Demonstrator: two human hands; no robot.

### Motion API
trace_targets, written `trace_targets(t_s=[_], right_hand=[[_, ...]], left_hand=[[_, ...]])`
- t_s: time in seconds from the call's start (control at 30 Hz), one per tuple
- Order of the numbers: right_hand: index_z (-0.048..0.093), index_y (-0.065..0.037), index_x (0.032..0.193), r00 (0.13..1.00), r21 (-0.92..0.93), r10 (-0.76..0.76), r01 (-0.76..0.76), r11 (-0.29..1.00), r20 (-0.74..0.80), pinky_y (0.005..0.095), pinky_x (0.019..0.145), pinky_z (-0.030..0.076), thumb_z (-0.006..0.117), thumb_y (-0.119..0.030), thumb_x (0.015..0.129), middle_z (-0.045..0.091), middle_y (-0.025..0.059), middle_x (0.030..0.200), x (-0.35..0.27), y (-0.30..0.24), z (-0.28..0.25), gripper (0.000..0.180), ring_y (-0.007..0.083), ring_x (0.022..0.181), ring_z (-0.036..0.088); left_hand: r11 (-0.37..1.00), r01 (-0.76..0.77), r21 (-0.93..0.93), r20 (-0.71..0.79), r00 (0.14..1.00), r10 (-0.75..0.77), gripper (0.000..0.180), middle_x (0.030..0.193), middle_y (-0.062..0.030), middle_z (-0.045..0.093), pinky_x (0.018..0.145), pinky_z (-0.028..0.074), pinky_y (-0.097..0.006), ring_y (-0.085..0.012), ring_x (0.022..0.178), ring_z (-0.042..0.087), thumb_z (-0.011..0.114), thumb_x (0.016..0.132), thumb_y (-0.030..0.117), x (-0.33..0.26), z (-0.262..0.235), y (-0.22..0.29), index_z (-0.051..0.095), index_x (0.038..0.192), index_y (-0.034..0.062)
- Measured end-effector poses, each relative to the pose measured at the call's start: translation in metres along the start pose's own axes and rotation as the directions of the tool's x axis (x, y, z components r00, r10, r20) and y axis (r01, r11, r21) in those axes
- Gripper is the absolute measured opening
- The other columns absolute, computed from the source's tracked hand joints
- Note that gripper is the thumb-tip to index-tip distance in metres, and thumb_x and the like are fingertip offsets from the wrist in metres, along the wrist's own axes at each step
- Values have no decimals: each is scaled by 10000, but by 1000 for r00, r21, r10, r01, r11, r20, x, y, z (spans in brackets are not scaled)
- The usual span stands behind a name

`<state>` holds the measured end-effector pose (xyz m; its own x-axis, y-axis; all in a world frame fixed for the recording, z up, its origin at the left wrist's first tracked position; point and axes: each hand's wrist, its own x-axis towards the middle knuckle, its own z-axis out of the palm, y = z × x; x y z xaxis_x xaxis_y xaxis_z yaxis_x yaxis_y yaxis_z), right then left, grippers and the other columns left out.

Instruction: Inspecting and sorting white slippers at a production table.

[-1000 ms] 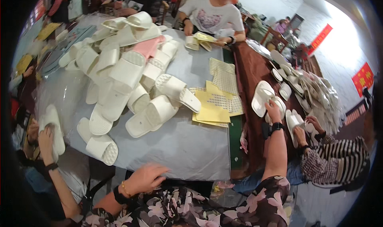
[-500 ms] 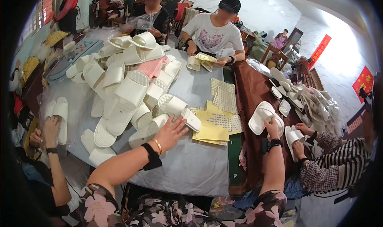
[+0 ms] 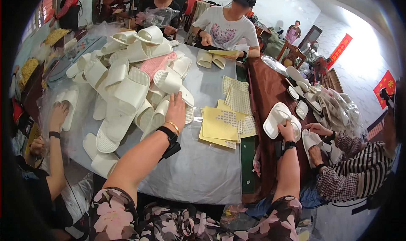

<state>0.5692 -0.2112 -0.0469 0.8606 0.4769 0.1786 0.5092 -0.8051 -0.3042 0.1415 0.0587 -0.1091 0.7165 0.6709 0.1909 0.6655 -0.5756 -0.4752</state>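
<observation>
My left hand [image 3: 175, 114] reaches into the right side of a heap of white slippers [image 3: 131, 90] on the grey-covered table. Its fingers are stretched out against the edge of a white slipper [image 3: 168, 81]; the thumb is hidden. Another white slipper [image 3: 158, 116] lies just left of the hand. Over on the brown-covered surface, my right hand [image 3: 286, 131] is closed on a pair of white slippers [image 3: 275, 120], its fingers at their straps. A single pink slipper [image 3: 153, 65] shows within the heap.
Yellow sheets and sticker sheets [image 3: 220, 124] lie right of the heap. Across the table a person [image 3: 226, 29] holds a yellow sheet above two slippers. To the right another person's hands [image 3: 315, 154] hold a slipper, near bagged slippers [image 3: 338, 110]. A co-worker's hand [image 3: 59, 116] touches slippers at left.
My left hand has moved up and left, its spread fingers drawing closer together. The slipper by it has shifted and turned. My right hand stays on its pair.
</observation>
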Motion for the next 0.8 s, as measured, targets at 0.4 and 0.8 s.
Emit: trace_targets(t_s=[0.4,0.8], right_hand=[[614,17,1171,953,438,-263,304,846,-153,342,693,488,675,-230,835,635,145,864,-107,-47,-36,422,214,765,607],[480,69,1261,762,460,-615,481,746,201,488,949,391,679,-158,777,505,254,1164,-353,-161,14,570,433,1110,454]], left_hand=[[829,-391,-400,-414,884,217,401,1395,-173,491,1143,252,-505,-310,1382,366,607,814,158,-56,-17,-4,609,1194,30],[-164,142,-976,148,989,-22,528,1394,-183,509,1056,400,-363,-295,1263,517,552,905,53,-167,-24,1,426,1414,-1]])
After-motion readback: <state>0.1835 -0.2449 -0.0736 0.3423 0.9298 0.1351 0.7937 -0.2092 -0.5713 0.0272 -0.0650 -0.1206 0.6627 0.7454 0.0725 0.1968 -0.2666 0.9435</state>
